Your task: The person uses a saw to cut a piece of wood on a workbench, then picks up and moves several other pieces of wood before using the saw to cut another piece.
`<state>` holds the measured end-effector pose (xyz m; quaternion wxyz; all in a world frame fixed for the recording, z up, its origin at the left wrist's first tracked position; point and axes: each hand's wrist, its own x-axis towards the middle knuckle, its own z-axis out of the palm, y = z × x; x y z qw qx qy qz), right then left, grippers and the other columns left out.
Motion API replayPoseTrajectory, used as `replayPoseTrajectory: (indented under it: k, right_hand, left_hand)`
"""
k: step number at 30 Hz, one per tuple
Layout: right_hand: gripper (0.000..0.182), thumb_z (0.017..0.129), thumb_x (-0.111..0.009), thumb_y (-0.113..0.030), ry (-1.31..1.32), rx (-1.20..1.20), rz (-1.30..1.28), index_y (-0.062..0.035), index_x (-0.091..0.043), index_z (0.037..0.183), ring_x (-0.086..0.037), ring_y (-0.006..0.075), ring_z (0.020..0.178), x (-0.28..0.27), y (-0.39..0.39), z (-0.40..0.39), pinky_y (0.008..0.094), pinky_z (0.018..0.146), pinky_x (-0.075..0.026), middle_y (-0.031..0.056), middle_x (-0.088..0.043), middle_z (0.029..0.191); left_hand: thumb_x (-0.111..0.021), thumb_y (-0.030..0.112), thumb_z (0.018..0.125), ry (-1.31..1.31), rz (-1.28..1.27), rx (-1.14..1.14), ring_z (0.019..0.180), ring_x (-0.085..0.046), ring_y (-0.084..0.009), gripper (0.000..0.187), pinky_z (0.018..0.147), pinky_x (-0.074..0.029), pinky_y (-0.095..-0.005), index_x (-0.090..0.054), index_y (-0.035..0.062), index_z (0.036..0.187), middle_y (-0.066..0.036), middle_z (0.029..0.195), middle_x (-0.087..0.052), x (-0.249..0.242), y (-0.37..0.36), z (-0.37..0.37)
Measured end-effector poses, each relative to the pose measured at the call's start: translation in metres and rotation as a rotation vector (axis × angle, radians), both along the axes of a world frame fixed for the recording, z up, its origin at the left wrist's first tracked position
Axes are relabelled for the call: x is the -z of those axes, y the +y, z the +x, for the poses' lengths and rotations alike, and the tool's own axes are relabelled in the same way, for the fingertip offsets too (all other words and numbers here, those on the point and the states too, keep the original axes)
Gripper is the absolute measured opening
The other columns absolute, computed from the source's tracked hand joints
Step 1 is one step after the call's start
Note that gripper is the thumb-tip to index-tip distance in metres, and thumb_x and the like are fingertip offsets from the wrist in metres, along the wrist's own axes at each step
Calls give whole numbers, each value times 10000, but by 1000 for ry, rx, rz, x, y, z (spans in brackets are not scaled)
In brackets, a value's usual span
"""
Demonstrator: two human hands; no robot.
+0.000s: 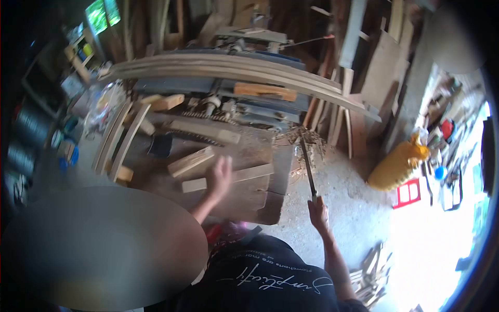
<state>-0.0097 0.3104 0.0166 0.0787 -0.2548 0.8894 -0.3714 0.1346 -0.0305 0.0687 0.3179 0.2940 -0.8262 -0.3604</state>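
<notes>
My right hand (318, 212) is closed round the handle of a long, thin saw-like tool (307, 166), its blade pointing away toward wood shavings (306, 140). Over the wooden workbench (249, 202) is my left hand (221, 174), somewhat blurred; its fingers look extended, with nothing visible in them. Beneath and beside it lies a long narrow wood strip (252, 173). A shorter wood block (191, 161) rests just left of that hand, and another flat piece (205, 132) lies farther back.
Long boards (228, 70) span the machine behind the bench. Curved wood pieces (127, 140) stand at the left. A yellow sack (397, 166) and a red frame (407, 193) are on the floor at right. Scrap wood (371, 273) lies at lower right.
</notes>
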Motion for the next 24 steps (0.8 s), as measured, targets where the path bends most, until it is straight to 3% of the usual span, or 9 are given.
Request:
replayPoseTrajectory:
  k: [1,3,7,10,14,16,19,20,24]
  right_hand:
    - [212,847,-579,-199,44,-10,-27,-26,-459,870,-534,444,631,-1,-3,-10,469,476,-376,232,-542,660]
    - [220,855,-564,-220,94,-29,-44,-34,-455,898,-539,451,665,-18,-10,-27,480,514,-394,237,-550,684]
    - [277,860,-547,-288,111,-11,22,-47,-447,953,-559,438,716,-44,-24,-60,499,584,-416,232,-560,720]
    - [284,860,-546,-299,176,-111,46,-61,-443,976,-566,415,676,-58,-29,-80,489,568,-420,216,-557,700]
    - [282,862,-540,-298,148,-244,59,-65,-438,984,-567,408,678,-75,-32,-103,480,576,-428,210,-558,707]
    - [280,863,-538,-293,141,-243,51,-62,-437,985,-569,410,689,-80,-31,-111,482,584,-430,213,-564,725]
    - [296,859,-545,-302,170,-235,-44,-57,-437,985,-572,414,712,-95,-31,-116,482,598,-434,217,-569,729]
    - [286,862,-544,-301,187,-247,-56,-49,-445,954,-566,409,722,-98,-30,-116,476,604,-432,213,-562,744]
    - [272,868,-542,-293,154,-255,-117,-43,-465,943,-582,375,745,-108,-39,-113,463,621,-437,193,-566,770]
  left_hand:
    - [-566,175,871,10,-61,96,607,-558,-198,163,556,-430,-328,-519,21,846,-75,649,-525,-5,24,-13]
    - [-629,152,816,294,-17,369,723,-567,-207,152,653,-466,-323,-552,36,876,-81,761,-545,-26,84,-40]
    - [-674,169,782,163,126,1200,932,-559,-239,302,815,-446,-358,-580,44,1040,-115,992,-564,-86,197,-52]
    - [-601,308,837,61,278,1640,1044,-494,-272,399,931,-350,-415,-512,69,1144,-112,1068,-530,-156,260,-37]
    - [-562,366,857,-47,257,1720,1062,-456,-278,417,909,-327,-396,-517,37,1109,-115,1031,-512,-199,302,-21]
    - [-578,316,855,-124,423,1707,997,-464,-261,347,876,-336,-400,-535,28,1044,-112,984,-503,-208,308,-28]
    - [-601,228,845,-135,397,1696,925,-474,-252,250,850,-348,-396,-546,32,990,-104,921,-500,-214,312,-29]
    - [-593,145,849,-88,451,1706,848,-493,-210,166,800,-385,-346,-537,29,954,-90,875,-498,-212,315,-29]
    - [-524,133,906,-156,743,1754,757,-470,-95,112,688,-411,-236,-498,26,928,-42,851,-488,-215,317,-30]
